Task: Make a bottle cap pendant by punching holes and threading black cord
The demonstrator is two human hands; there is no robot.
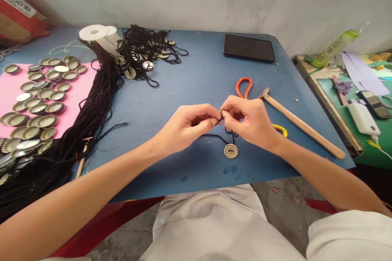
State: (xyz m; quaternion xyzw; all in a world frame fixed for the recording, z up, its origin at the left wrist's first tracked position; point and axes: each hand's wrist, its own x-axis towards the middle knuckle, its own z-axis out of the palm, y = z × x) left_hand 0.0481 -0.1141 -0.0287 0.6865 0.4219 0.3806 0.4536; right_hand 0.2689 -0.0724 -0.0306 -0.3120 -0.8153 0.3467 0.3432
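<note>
Over the middle of the blue table, my left hand (191,126) and my right hand (246,120) meet with their fingertips pinched on a black cord (211,135). The cord runs down to a flattened bottle cap (230,151) with a slot in its middle, which lies on the table just below my right hand. What the cord does between my fingertips is mostly hidden. Partly covered by my right hand is a tool with an orange loop handle (244,85) and a yellow one (280,129), probably scissors.
A hammer (303,124) lies to the right, a black phone (248,48) behind. On the left are bottle caps (39,108) on pink paper, a bundle of black cords (94,102), white spools (101,36) and a heap of corded caps (143,49). A cluttered green surface (337,89) adjoins the right.
</note>
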